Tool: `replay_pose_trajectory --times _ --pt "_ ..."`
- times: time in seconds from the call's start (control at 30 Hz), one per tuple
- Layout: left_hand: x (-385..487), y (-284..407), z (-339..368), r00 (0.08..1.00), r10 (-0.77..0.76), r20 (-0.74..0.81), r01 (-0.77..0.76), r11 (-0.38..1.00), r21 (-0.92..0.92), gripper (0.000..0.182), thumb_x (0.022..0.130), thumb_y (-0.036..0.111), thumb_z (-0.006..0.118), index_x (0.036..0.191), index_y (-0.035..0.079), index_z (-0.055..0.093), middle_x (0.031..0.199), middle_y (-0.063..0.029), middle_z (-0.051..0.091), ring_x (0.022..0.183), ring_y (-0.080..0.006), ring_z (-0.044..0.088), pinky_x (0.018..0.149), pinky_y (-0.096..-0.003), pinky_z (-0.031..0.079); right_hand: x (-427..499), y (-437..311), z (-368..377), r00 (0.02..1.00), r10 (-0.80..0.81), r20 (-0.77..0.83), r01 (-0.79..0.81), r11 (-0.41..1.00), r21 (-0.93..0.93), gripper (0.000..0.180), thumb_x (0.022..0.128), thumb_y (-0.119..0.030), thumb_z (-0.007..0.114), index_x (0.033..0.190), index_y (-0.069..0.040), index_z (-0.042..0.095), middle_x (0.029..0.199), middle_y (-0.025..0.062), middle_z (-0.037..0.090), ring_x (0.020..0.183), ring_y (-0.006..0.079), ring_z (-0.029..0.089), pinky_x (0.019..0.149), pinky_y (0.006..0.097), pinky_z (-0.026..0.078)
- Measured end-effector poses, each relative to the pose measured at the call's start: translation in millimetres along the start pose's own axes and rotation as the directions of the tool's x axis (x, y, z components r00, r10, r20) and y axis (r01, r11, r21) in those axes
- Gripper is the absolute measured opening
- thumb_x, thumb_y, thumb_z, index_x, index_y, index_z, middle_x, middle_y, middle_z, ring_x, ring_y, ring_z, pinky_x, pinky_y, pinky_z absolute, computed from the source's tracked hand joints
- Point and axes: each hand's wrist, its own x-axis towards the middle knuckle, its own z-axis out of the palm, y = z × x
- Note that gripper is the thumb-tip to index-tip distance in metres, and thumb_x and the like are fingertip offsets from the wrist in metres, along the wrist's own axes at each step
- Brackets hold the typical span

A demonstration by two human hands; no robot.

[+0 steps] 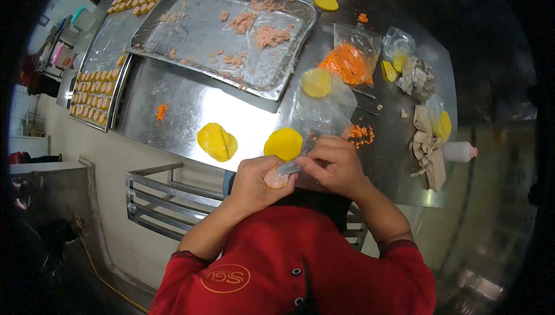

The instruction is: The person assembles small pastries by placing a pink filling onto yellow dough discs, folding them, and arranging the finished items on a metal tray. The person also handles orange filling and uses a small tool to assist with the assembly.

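Note:
My left hand (256,185) is wrapped around a small yellow-edged dumpling with pink filling (276,178). In my right hand (336,165) is a metal spatula (288,167), its blade against the filling. A round yellow wrapper (283,143) lies on the steel table just beyond my hands. To its left rests a pile of yellow wrappers (217,142), the top one partly folded. Farther right, another yellow wrapper (316,83) sits on clear plastic. Chopped orange bits (361,136) are scattered beside my right hand, and a clear bag of the same orange bits (348,63) lies beyond them.
A large metal tray (204,70) with smears of pink filling stands across the table. Rows of dumplings fill parts of a tray (97,61) at left. Crumpled brown paper (427,150) and a white bottle (458,151) lie at right. Other people's hands show at the far edge.

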Motion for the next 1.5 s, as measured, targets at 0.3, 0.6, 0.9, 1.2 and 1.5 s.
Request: replay_pose_trajectory --times 0.3,0.6,0.9,1.2,1.5 --pt "9.0 -5.8 -0.2 0.964 0.256 -0.070 -0.259 0.965 -0.047 0.033 0.077 0.008 0.085 0.106 0.004 0.070 0.104 -0.0127 0.073 0.085 -0.0303 0.073 0.072 -0.0355 0.056 -0.3 8.8 -28.5 0.997 -0.003 0.075 0.004 1.000 -0.003 0.021 0.082 -0.023 0.082 0.076 -0.005 0.072 0.070 0.0058 0.063 0.068 0.0236 0.060 0.070 0.0376 0.043" --pt "0.1 1.9 -3.1 0.998 -0.044 -0.038 0.041 0.996 -0.077 0.017 0.076 0.013 0.083 0.086 0.004 0.071 0.076 -0.0132 0.070 0.067 -0.0288 0.070 0.061 -0.0354 0.054 21.4 -0.5 -12.7 0.988 -0.130 0.079 0.135 0.989 -0.064 0.022 0.080 -0.024 0.083 0.075 -0.007 0.071 0.071 0.0063 0.063 0.069 0.0253 0.060 0.071 0.0394 0.042" --pt "-1.3 -12.4 -12.8 0.985 0.026 -0.168 -0.038 0.997 -0.063 0.017 0.078 0.009 0.083 0.088 0.003 0.070 0.077 -0.0054 0.070 0.071 -0.0149 0.067 0.068 -0.0293 0.053 28.9 -3.9 -1.0 0.998 -0.054 -0.009 0.054 0.998 -0.028 0.021 0.084 -0.020 0.081 0.076 -0.003 0.072 0.071 0.0109 0.060 0.067 0.0266 0.058 0.063 0.0379 0.045" --pt "-3.9 -79.8 -64.3 0.910 0.064 -0.409 -0.054 0.998 0.036 0.032 0.081 0.007 0.083 0.109 0.001 0.069 0.109 -0.0141 0.071 0.101 -0.0261 0.070 0.087 -0.0344 0.054 174.0 -39.1 1.2 0.983 -0.132 0.125 0.159 0.957 -0.244 0.023 0.093 -0.005 0.064 0.114 0.004 0.070 0.080 0.0183 0.064 0.074 0.0350 0.064 0.069 0.0394 0.050" --pt "-16.6 -136.5 -86.0 0.821 -0.187 -0.540 0.144 0.982 -0.122 0.018 0.081 0.007 0.084 0.090 0.004 0.068 0.083 -0.0062 0.074 0.076 -0.0122 0.070 0.069 -0.0275 0.056 413.4 48.1 134.1 0.992 -0.121 0.039 0.127 0.952 -0.277 0.025 0.092 -0.009 0.069 0.116 -0.006 0.076 0.087 0.0163 0.071 0.077 0.0248 0.067 0.073 0.0360 0.052"
